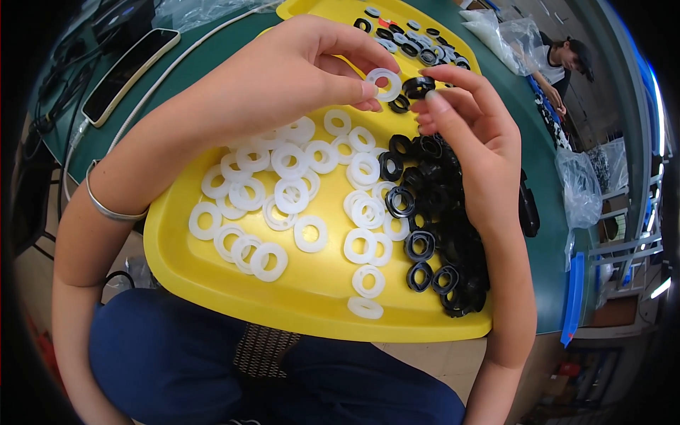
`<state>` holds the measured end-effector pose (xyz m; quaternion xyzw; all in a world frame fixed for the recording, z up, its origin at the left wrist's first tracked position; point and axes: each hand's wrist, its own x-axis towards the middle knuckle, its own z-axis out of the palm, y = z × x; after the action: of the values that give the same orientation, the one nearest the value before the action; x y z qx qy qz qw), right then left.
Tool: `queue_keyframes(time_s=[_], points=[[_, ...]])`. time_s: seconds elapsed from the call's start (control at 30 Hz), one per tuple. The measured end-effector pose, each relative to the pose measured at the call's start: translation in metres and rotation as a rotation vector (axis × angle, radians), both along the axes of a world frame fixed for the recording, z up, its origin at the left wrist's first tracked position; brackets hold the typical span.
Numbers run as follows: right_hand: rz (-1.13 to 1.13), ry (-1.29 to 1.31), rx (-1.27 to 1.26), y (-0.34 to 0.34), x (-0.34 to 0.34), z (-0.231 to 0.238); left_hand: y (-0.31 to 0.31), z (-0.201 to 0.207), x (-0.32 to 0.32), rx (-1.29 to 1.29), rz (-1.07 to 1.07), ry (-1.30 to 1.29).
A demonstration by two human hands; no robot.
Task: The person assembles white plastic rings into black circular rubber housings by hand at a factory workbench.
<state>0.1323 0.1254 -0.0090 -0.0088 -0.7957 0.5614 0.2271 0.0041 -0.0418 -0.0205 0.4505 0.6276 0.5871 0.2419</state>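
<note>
Between the thumb and fingers of my left hand (319,64) is a white plastic ring (383,85), held up over the yellow tray (312,322). Close to its right, my right hand (474,127) pinches a black ring (418,87); the two rings are apart by a small gap. Below my hands, loose white rings (289,161) spread over the left and middle of the tray. A dense heap of black rings (419,245) fills the tray's right side, partly hidden by my right forearm.
A second yellow tray (467,49) beyond my hands holds small black, grey and red parts (411,48). On the green table (542,276) lie a phone (131,76) with a white cable (170,67) and clear plastic bags (581,184). Another person (559,60) sits at far right.
</note>
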Motion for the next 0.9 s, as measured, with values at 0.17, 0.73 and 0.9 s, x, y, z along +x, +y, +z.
queue_keyframes(time_s=[0.17, 0.73, 0.9], points=[[0.009, 0.035, -0.011, 0.008, -0.001, -0.002, 0.001, -0.003, -0.002, 0.054, -0.071, -0.019], [0.082, 0.177, 0.380, -0.007, 0.004, 0.007, 0.000, -0.001, -0.004, 0.107, -0.229, -0.133], [0.100, 0.213, 0.548, 0.001, 0.004, 0.004, -0.002, 0.003, 0.004, 0.066, -0.253, -0.100]])
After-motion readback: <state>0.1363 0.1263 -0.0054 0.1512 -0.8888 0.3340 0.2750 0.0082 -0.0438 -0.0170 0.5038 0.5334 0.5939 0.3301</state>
